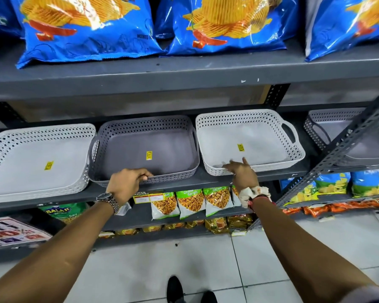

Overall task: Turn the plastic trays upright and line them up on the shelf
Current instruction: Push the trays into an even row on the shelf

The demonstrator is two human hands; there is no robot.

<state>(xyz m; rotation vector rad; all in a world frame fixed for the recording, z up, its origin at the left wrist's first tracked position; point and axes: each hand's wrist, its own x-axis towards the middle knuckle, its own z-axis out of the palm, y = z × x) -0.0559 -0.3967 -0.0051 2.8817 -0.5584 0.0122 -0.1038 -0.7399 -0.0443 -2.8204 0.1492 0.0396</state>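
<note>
Three perforated plastic trays sit upright side by side on the grey middle shelf (184, 182). The left white tray (0, 149) and the right white tray (245, 115) flank a dark grey tray (140, 125). Each has a yellow sticker inside. My left hand (127, 184) grips the front rim of the dark grey tray. At the front left corner of the right white tray, my right hand (242, 173) rests on the rim with its fingers spread. A fourth tray (328, 119) sits on the neighbouring shelf unit at far right, partly hidden by a slanted metal strut.
Blue chip bags (85, 29) fill the shelf above. Snack packets (190, 202) stand on the shelf below. A slotted metal strut (337, 158) slants across the right side. White tiled floor and my shoes (175, 289) are beneath.
</note>
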